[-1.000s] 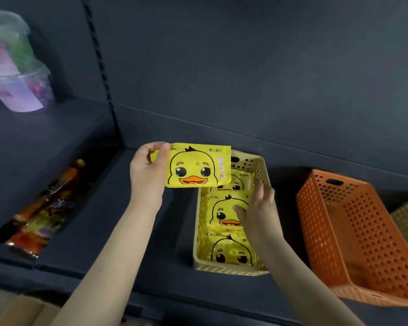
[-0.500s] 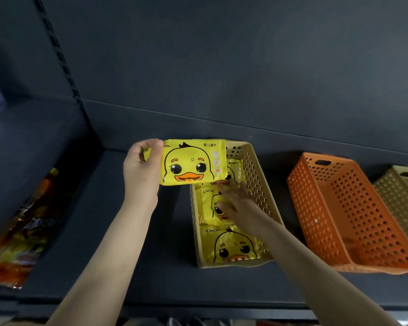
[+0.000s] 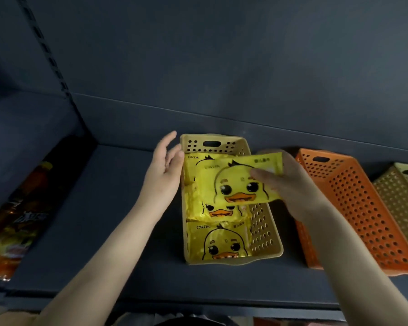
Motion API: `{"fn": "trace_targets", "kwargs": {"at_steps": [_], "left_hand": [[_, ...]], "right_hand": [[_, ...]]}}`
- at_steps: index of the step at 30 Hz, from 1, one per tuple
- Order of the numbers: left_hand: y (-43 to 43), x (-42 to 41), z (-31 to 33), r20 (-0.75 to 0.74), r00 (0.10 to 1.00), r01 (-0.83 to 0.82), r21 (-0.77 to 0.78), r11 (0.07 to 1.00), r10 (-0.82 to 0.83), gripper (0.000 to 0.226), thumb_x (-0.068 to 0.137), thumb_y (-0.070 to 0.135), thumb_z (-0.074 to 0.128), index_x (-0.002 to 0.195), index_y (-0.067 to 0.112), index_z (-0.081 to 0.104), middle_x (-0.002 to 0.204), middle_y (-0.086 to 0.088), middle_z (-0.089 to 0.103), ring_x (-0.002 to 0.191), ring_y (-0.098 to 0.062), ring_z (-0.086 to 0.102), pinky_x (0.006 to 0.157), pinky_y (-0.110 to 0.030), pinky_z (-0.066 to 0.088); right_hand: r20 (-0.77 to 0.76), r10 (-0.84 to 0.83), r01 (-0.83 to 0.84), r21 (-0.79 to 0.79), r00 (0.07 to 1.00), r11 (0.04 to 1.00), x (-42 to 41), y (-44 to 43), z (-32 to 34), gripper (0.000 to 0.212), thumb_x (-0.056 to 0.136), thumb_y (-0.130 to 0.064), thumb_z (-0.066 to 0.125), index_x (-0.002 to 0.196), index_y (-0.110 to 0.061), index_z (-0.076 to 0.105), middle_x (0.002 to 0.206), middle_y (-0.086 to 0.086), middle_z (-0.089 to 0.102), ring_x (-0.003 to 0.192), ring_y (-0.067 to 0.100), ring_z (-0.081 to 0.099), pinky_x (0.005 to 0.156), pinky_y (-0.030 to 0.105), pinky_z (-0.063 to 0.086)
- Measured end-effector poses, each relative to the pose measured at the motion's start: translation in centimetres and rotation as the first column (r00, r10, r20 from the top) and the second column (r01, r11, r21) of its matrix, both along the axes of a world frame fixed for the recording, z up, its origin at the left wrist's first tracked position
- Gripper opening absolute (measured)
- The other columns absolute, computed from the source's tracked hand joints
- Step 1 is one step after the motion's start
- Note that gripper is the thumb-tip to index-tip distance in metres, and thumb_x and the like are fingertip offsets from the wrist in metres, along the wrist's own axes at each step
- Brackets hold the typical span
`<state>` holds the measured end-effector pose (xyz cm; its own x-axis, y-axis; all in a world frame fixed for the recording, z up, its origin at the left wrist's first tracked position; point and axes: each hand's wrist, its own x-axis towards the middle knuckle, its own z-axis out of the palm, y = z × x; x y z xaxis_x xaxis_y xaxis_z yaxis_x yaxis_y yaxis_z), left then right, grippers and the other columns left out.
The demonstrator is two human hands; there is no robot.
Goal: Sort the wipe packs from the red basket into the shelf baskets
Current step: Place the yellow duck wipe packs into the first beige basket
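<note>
A tan perforated basket [image 3: 265,229] stands on the dark shelf and holds several yellow duck-print wipe packs. My right hand [image 3: 290,184] pinches one yellow duck wipe pack [image 3: 240,184] by its right end, tilted, just over the basket's far half. My left hand [image 3: 165,168] hovers open beside the basket's far left corner, fingers straight, holding nothing. Another duck pack [image 3: 222,241] lies flat at the basket's near end. The red basket is out of view.
An orange perforated basket [image 3: 353,208] sits to the right of the tan one, and an olive basket [image 3: 403,191] beyond it at the right edge. Bottled drinks and snack bags [image 3: 17,220] lie on the shelf at the left. The shelf's back wall rises behind.
The duck pack passed from my left hand to my right, which now holds it over the tan basket. My left hand let go and opened. The view shifted to the right.
</note>
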<state>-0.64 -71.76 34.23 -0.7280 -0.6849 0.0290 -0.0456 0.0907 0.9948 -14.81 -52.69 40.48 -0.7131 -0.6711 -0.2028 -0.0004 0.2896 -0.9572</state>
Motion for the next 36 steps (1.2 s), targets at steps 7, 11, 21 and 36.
{"fn": "trace_targets", "kwargs": {"at_steps": [7,11,21,36], "left_hand": [[0.2,-2.3,-2.9,0.291,0.951,0.13,-0.082,0.988,-0.101,0.057,0.098,0.055,0.031,0.15,0.041,0.012,0.161,0.012,0.012,0.149,-0.019,0.007,0.119,-0.054,0.014],[-0.1,-2.6,-3.6,0.304,0.95,0.11,-0.113,0.988,-0.071,0.055,0.099,0.052,0.031,0.15,0.04,0.012,0.16,0.013,0.014,0.149,-0.021,0.007,0.119,-0.054,0.014],[-0.1,-2.8,-3.9,0.279,0.959,0.081,-0.104,0.991,-0.049,0.053,0.101,0.043,0.036,0.149,0.038,0.017,0.158,0.012,0.022,0.147,-0.019,0.015,0.118,-0.052,0.018],[-0.4,-2.6,-4.3,0.298,0.952,0.116,-0.121,0.986,-0.075,0.049,0.099,0.051,0.034,0.144,0.049,0.015,0.158,0.011,0.021,0.147,-0.021,0.016,0.117,-0.054,0.019]], "right_hand": [[0.005,0.271,-0.251,0.395,0.963,0.884,1.3,0.4,-0.9,0.035,0.081,-0.021,0.075,0.108,-0.032,0.055,0.11,-0.011,0.058,0.086,0.013,0.068,0.064,0.024,0.058],[0.256,0.238,-0.326,0.387,0.937,0.863,1.4,0.3,-1.8,0.038,0.079,-0.008,0.075,0.109,-0.018,0.054,0.113,0.003,0.062,0.088,0.025,0.072,0.072,0.046,0.061],[0.096,0.523,-0.442,0.673,0.847,0.593,2.7,-1.2,-2.7,0.058,0.079,-0.029,0.077,0.132,-0.03,0.054,0.133,-0.005,0.052,0.104,0.015,0.061,0.098,0.035,0.045],[0.185,0.882,-0.527,0.846,0.433,0.081,0.3,-5.5,-4.1,0.055,0.094,-0.044,0.055,0.142,-0.019,0.046,0.148,-0.003,0.046,0.136,0.019,0.041,0.115,0.044,0.031]]}}
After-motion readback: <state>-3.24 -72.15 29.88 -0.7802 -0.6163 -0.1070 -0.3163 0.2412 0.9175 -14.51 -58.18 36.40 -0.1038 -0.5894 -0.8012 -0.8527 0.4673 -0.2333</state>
